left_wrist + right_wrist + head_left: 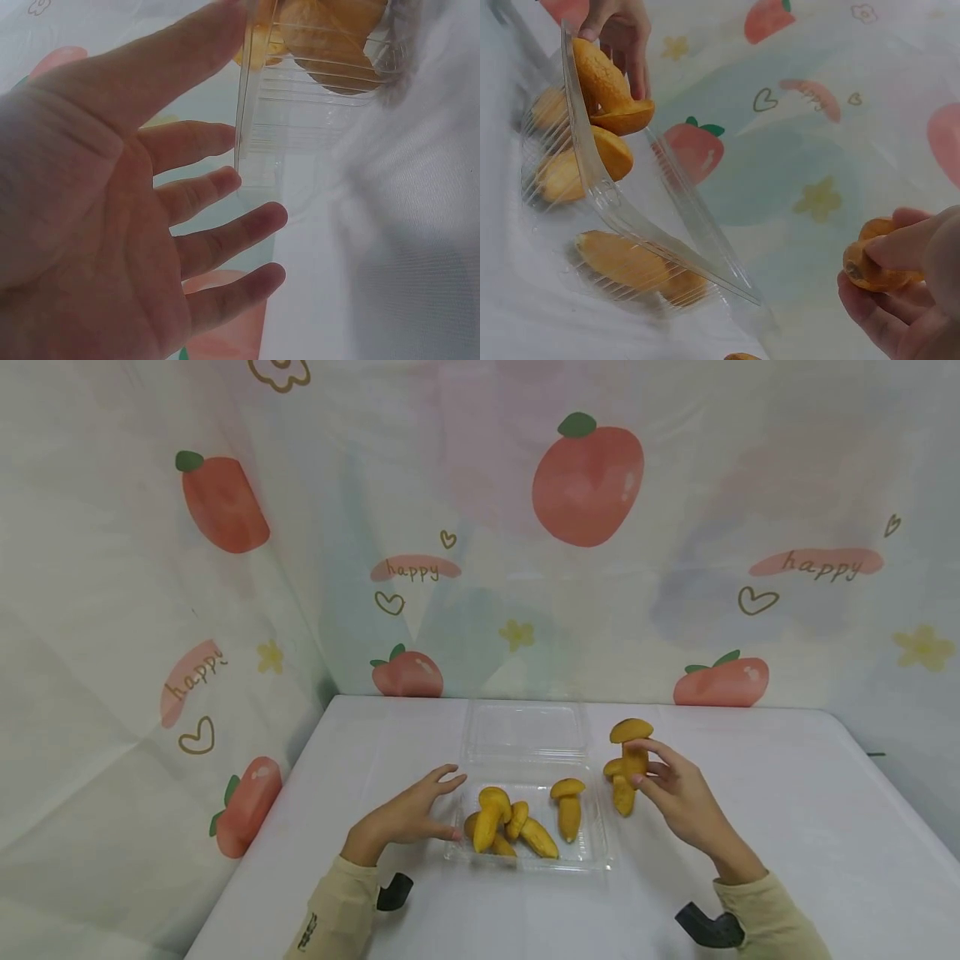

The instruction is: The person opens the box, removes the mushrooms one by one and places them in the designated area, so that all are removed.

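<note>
In the head view my right hand pinches a yellow mushroom by its stem, cap up, to the right of the box. A second yellow mushroom is just below and behind it, partly covered. The clear plastic box holds several yellow mushrooms, with one apart from the others on its right side. My left hand is at the box's left wall, its fingers spread and gripping nothing. In the left wrist view the thumb reaches the box rim.
The box's clear lid lies folded back behind it, near the table's far edge. A white table is under everything. A fruit-print curtain hangs behind and on the left. A black strap end shows at each wrist.
</note>
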